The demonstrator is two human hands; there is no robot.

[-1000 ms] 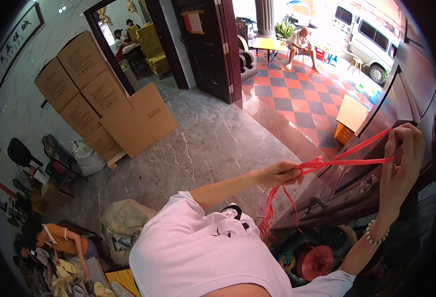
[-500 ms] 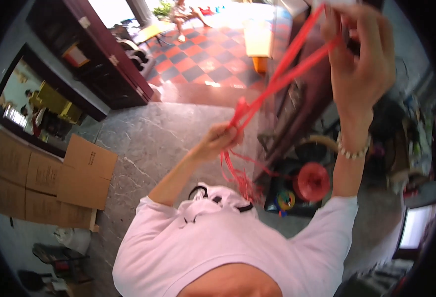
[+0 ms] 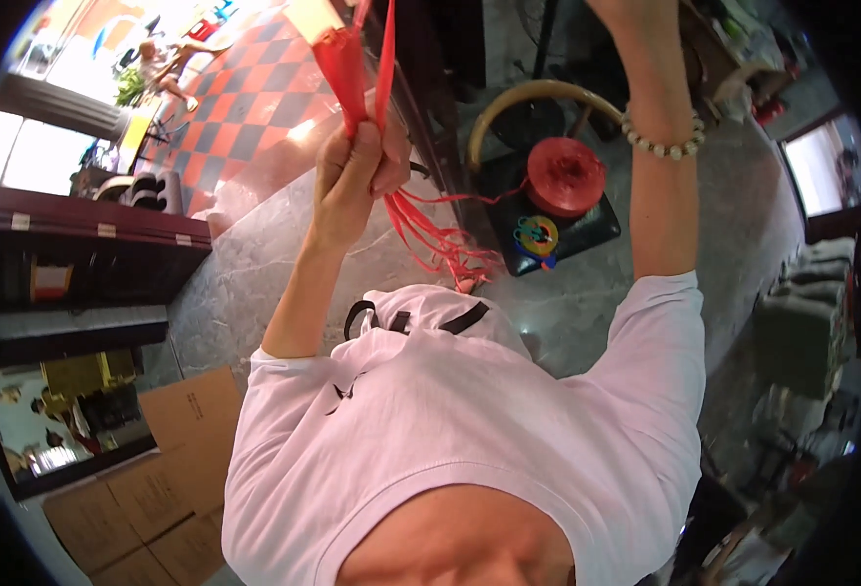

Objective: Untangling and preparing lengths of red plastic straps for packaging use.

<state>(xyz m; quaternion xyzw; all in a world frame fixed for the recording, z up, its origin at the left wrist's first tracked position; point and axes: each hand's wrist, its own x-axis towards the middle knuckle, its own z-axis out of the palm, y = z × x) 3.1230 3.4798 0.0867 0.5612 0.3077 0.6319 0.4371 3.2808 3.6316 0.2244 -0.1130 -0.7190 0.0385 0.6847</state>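
My left hand (image 3: pixel 362 174), left of the middle near the top of the frame, has its fingers pressed together around the red ribbon (image 3: pixel 344 78); of my right hand (image 3: pixel 635 14) only the lower part shows at the upper edge, so I cannot tell how its fingers are; farther down, a red spool (image 3: pixel 567 176) rests on a black seat (image 3: pixel 591 232), right of the centre; farthest, a checkered floor (image 3: pixel 245 107) lies upper left.
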